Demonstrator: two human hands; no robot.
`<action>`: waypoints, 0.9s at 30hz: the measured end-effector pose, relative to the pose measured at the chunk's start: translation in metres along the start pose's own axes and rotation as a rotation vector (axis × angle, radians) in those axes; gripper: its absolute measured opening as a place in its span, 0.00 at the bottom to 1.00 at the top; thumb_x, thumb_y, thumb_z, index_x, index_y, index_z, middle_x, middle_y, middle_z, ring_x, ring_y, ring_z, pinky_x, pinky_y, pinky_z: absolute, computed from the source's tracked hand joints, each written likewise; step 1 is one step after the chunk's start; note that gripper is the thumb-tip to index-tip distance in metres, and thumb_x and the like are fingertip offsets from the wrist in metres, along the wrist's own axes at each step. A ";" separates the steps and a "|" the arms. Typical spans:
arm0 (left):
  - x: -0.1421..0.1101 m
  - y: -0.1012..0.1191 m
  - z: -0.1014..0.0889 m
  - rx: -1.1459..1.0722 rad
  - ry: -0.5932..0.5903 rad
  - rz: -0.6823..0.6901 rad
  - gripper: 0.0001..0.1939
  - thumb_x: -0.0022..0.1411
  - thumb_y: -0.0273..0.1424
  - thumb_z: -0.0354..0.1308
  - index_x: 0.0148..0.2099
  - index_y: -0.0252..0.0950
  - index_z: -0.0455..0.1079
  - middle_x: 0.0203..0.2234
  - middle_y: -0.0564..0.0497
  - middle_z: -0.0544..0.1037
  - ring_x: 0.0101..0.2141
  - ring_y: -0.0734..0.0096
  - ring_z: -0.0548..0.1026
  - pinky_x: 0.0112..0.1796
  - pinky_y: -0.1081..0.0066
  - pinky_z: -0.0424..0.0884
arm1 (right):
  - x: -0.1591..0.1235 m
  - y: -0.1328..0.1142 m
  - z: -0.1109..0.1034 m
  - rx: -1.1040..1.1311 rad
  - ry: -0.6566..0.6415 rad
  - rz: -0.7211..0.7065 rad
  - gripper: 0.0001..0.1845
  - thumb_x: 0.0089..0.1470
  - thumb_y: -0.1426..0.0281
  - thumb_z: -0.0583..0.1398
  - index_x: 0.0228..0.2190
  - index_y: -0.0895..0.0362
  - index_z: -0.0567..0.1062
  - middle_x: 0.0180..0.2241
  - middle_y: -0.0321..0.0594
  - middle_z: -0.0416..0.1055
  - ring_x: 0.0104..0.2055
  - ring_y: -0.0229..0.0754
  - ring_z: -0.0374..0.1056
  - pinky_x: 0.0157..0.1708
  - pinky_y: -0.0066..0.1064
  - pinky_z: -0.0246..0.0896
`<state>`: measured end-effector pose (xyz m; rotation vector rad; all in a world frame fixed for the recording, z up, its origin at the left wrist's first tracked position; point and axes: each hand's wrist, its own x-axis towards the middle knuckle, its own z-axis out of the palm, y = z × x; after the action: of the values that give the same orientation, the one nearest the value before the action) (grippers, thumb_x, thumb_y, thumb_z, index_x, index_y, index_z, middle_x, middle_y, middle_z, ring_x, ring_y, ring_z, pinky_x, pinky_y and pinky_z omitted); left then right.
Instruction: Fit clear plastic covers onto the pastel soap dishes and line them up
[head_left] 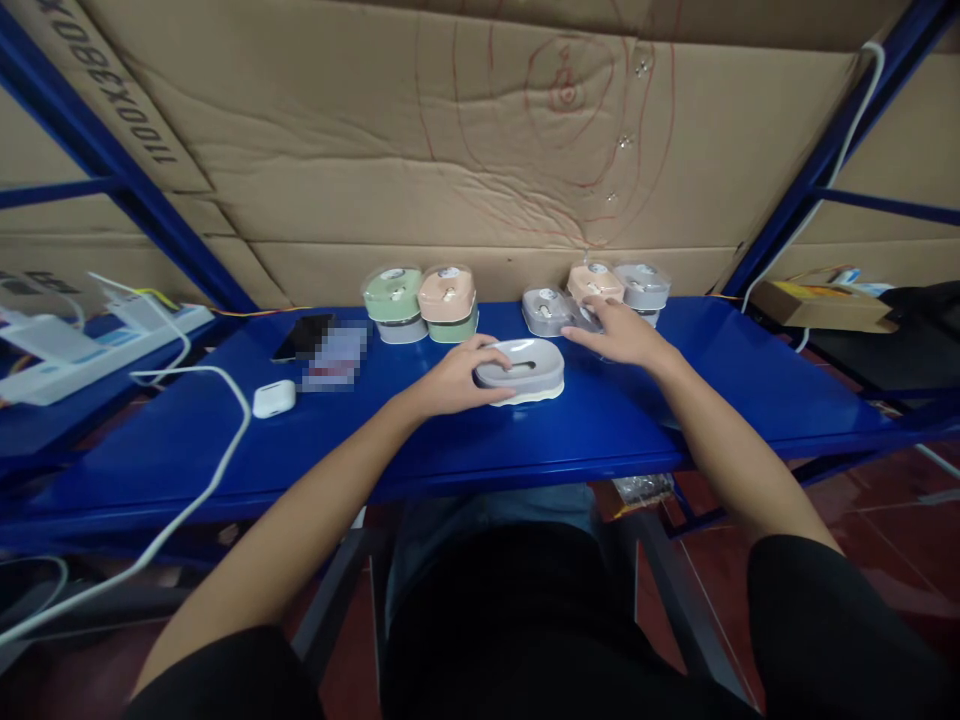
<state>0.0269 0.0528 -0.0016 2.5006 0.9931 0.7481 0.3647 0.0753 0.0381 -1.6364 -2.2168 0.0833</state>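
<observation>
One large brown cardboard sheet (pixel 375 130) across the upper frame, marked with red lines, and two blue steel rack uprights (pixel 97 150), one at upper left and one at upper right. Below, one blue metal shelf (pixel 750 390) across the middle of the frame. At far right, one flat cardboard box (pixel 821 305), beyond the shelf. At left, one white power strip (pixel 97 350) and one white cable (pixel 241 430) curving toward the lower left.

On the shelf's back part, five soap dishes in clear wrap (pixel 448 303): two left of centre, three right of centre, some stacked over a second colour. Top colours: one green, two peach, two grey. Near the front centre, one oval grey soap dish (pixel 519 365) with a slot, unwrapped.

Two hands, well apart. Left hand (pixel 457 375) clamped on the oval grey soap dish, at its left end. Right hand (pixel 619 335) open, with fingertips (pixel 581 315) on the wrapped grey dish at centre right.

Left of the hands, one black phone (pixel 304 337), one blurred card (pixel 334 355) and one small white earbud case (pixel 274 398).
</observation>
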 end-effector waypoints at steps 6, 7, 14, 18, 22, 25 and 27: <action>-0.001 0.004 0.019 -0.058 -0.033 -0.030 0.50 0.57 0.49 0.79 0.75 0.41 0.65 0.68 0.37 0.74 0.68 0.38 0.74 0.70 0.41 0.69 | -0.004 -0.012 0.010 0.241 0.142 -0.266 0.49 0.62 0.36 0.65 0.70 0.55 0.72 0.66 0.60 0.75 0.63 0.69 0.74 0.63 0.65 0.70; -0.001 0.003 0.021 -0.091 -0.020 -0.051 0.56 0.55 0.49 0.80 0.78 0.41 0.60 0.70 0.35 0.73 0.69 0.36 0.73 0.70 0.40 0.68 | -0.006 -0.017 0.012 0.270 0.114 -0.345 0.50 0.60 0.36 0.66 0.71 0.54 0.72 0.66 0.59 0.75 0.62 0.68 0.74 0.63 0.63 0.70; 0.001 -0.009 0.038 -0.327 0.023 -0.115 0.78 0.48 0.49 0.83 0.86 0.37 0.38 0.75 0.24 0.66 0.74 0.28 0.68 0.72 0.34 0.64 | -0.018 -0.059 0.037 0.176 -0.106 -0.556 0.51 0.58 0.38 0.71 0.71 0.54 0.75 0.58 0.55 0.75 0.58 0.62 0.75 0.61 0.57 0.73; 0.002 -0.011 0.036 -0.285 0.022 -0.113 0.74 0.49 0.49 0.83 0.84 0.36 0.44 0.74 0.23 0.68 0.73 0.27 0.69 0.71 0.33 0.65 | -0.020 -0.059 0.037 0.125 -0.155 -0.537 0.52 0.60 0.37 0.69 0.75 0.49 0.70 0.62 0.56 0.72 0.60 0.64 0.74 0.60 0.56 0.74; 0.001 -0.008 0.028 -0.222 0.027 -0.070 0.68 0.50 0.49 0.83 0.82 0.38 0.51 0.73 0.28 0.71 0.72 0.30 0.71 0.70 0.35 0.67 | -0.019 -0.043 0.028 0.146 -0.265 -0.575 0.59 0.59 0.40 0.72 0.80 0.48 0.61 0.66 0.56 0.70 0.63 0.65 0.73 0.62 0.57 0.73; 0.002 -0.008 0.021 -0.180 0.037 -0.051 0.61 0.50 0.48 0.83 0.78 0.39 0.59 0.73 0.32 0.72 0.71 0.33 0.73 0.70 0.39 0.69 | -0.016 -0.030 0.027 0.191 -0.295 -0.575 0.62 0.56 0.40 0.74 0.81 0.48 0.59 0.64 0.54 0.72 0.62 0.64 0.74 0.63 0.58 0.73; 0.003 -0.010 0.018 -0.182 0.047 -0.043 0.57 0.51 0.47 0.82 0.76 0.39 0.62 0.72 0.32 0.73 0.69 0.35 0.75 0.70 0.40 0.71 | -0.013 -0.024 0.029 0.188 -0.255 -0.541 0.62 0.55 0.38 0.73 0.79 0.49 0.62 0.61 0.54 0.75 0.60 0.65 0.75 0.62 0.60 0.73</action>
<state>0.0333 0.0598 -0.0198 2.3087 0.9461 0.8483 0.3363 0.0606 0.0146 -0.9304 -2.6712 0.3550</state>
